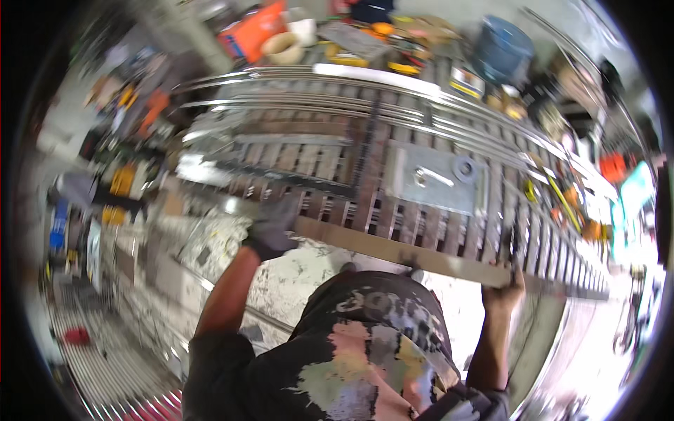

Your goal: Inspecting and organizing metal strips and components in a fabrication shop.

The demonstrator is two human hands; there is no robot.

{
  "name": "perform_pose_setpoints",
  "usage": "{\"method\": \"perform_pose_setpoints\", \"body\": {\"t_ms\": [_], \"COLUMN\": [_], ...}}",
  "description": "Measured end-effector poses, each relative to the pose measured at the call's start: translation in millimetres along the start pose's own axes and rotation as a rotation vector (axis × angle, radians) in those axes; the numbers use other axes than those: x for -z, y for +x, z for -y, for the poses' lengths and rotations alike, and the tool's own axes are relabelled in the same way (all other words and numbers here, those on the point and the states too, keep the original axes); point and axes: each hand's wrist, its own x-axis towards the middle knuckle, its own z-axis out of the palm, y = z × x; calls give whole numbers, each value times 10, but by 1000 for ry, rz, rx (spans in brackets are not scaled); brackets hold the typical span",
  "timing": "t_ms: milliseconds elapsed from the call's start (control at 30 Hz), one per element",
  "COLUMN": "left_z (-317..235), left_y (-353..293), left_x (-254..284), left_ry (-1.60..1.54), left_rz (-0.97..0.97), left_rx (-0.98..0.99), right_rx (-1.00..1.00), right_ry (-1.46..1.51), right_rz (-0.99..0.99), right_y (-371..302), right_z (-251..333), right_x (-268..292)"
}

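A long, flat tan-brown bar [400,251] runs along the near edge of the slatted metal worktable [554,256], between my two hands. My left hand [275,228], in a dark grey glove, is closed around its left end; blur hides the separate fingers. At the other end, my bare right hand [507,286] grips the bar, thumb up over the slats. Beyond it, a dark L-shaped bar [366,144] lies across the slats. A grey metal plate [414,193] to its right carries a shiny wrench-like tool [435,177] and a grey ring [465,168].
Several shiny metal tubes [309,105] lie along the table's far side. Behind them are a blue bucket [502,45], a tape roll [282,48] and yellow tools [404,64]. More tools and clutter fill the left. A yellow strip [565,207] lies at the table's right.
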Motion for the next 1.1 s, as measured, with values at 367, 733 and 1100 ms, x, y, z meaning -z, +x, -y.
{"method": "perform_pose_setpoints", "body": {"t_ms": [367, 733, 1100], "left_z": [1304, 1368, 1449], "left_y": [-72, -23, 117], "left_x": [240, 180, -126], "left_ry": [261, 93, 340], "left_rz": [78, 379, 567], "left_rx": [-145, 26, -124], "right_rx": [208, 212, 217], "right_ry": [141, 241, 223], "right_rz": [-329, -427, -418], "right_y": [-673, -743, -688], "right_z": [-189, -514, -371], "right_x": [6, 583, 878]}}
